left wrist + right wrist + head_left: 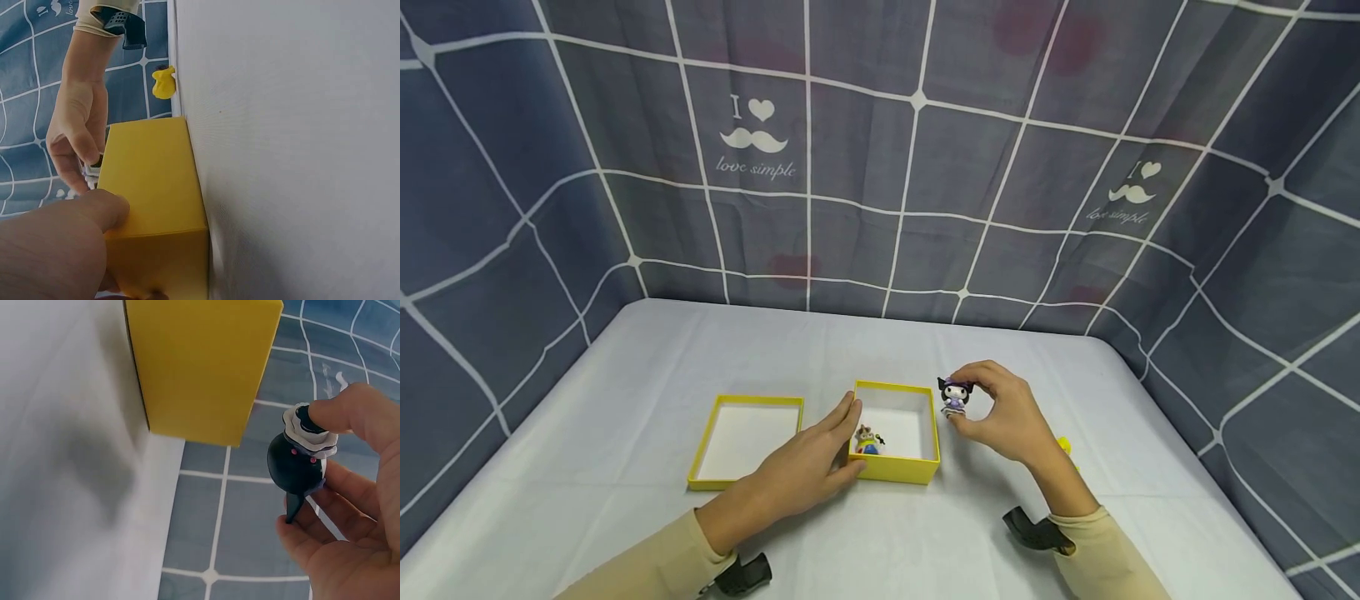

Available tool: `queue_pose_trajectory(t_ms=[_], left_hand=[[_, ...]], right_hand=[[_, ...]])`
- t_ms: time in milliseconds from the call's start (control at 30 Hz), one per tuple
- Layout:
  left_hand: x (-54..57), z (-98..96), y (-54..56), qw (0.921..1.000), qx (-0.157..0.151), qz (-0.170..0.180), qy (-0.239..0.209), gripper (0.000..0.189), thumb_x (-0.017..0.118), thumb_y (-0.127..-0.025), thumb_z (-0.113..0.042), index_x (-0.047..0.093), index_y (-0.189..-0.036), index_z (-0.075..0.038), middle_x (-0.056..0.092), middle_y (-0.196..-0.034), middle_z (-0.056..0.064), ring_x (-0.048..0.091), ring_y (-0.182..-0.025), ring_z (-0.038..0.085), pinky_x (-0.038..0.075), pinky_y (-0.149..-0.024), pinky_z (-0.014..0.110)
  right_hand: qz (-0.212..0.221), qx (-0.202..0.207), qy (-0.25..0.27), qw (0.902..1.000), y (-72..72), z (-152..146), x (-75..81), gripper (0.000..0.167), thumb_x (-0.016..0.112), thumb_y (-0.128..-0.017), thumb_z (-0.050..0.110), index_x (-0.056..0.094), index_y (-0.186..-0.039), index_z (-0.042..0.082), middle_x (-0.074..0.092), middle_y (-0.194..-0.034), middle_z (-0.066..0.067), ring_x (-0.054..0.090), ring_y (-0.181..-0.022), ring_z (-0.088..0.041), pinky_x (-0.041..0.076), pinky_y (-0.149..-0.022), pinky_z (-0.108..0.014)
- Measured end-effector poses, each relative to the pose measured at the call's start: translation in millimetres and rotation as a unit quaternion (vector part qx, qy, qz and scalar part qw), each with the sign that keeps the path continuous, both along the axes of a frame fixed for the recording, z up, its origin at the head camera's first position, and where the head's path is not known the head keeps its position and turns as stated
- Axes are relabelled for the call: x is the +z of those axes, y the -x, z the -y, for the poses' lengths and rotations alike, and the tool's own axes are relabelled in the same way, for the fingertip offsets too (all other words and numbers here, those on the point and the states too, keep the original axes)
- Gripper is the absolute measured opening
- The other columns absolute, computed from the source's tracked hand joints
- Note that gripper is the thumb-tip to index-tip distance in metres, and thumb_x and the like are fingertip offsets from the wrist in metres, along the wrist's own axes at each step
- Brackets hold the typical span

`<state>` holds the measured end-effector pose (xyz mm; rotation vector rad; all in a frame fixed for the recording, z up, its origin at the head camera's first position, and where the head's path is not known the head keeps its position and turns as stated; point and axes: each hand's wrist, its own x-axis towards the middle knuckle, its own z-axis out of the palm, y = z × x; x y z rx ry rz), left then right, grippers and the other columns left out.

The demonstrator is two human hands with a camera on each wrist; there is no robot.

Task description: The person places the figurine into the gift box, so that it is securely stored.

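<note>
left hand [805, 467]: at the box's eight o'clock, fingers straight and parted from the thumb, resting against its walls.
right hand [1009, 415]: at three o'clock of the box, pinching the dark-hooded figurine [955, 402], thumb at the base, fingertips on the head.
hooded figurine's place: upright in the air, just outside the box rim at two o'clock.
figurine's feel: probably light, stiff, smooth plastic, slightly slippery; the pointed ears look most fragile.
figurine's hold: base and round head seem the surest; spare the ears.
yellow box [898, 472]: open-topped, likely light card that slides or dents easily.
box's contents: a small colourful figurine [867, 442] at eight o'clock inside.
lid [745, 437]: at nine o'clock, hollow side up.
yellow object [164, 84]: at three o'clock, mostly behind the right wrist in the head view.
gridded curtain [857, 150]: at twelve, behind everything.
</note>
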<state>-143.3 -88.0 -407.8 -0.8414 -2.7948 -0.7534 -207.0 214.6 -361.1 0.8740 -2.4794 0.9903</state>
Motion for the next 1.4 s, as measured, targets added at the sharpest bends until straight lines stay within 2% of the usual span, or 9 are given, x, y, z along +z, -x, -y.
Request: queue_pose_trajectory(t_ms=[367,733,1100,1400], left_hand=[[-0.1,-0.5,1.4,1.0,0.002,0.004,0.001,0.078,0.063,-0.094,-0.04,0.029,-0.152,0.0,0.02,-0.159,0.016,0.041,-0.134,0.027,0.042,-0.103,0.041],[2.3,-0.4,4.0,0.9999,0.004,-0.011,0.003,0.078,0.064,-0.094,-0.04,0.03,-0.152,0.0,0.023,-0.158,0.017,0.045,-0.131,0.027,0.043,-0.102,0.04],[1.1,-0.9,4.0,0.9999,-0.001,-0.014,0.0,0.077,0.064,-0.094,-0.039,0.031,-0.15,0.002,0.025,-0.156,0.021,0.044,-0.132,0.028,0.043,-0.102,0.041],[0.5,-0.8,2.4,1.0,0.002,-0.006,0.0,0.078,0.064,-0.094,-0.04,0.03,-0.151,0.001,0.024,-0.157,0.019,0.044,-0.132,0.028,0.043,-0.102,0.041]], right_hand=[[-0.001,0.026,-0.006,0.9996,1.5,17,-1.5,0.045,0.085,-0.067,0.01,0.07,-0.11,0.013,0.062,-0.112,0.007,0.058,-0.104,-0.011,0.048,-0.096,-0.042],[-0.005,0.045,-0.023,0.9987,5.8,35,-1.7,0.045,0.085,-0.068,0.015,0.07,-0.11,0.014,0.062,-0.113,0.008,0.058,-0.105,-0.012,0.048,-0.096,-0.041],[-0.005,0.063,-0.018,0.9978,8.1,45,-7.3,0.046,0.087,-0.067,0.012,0.07,-0.109,0.013,0.063,-0.112,0.008,0.059,-0.105,-0.011,0.048,-0.097,-0.038],[0.007,0.056,-0.047,0.9973,9.8,53,-13.4,0.045,0.088,-0.067,0.015,0.07,-0.108,0.014,0.062,-0.11,0.01,0.058,-0.103,-0.007,0.049,-0.092,-0.037]])
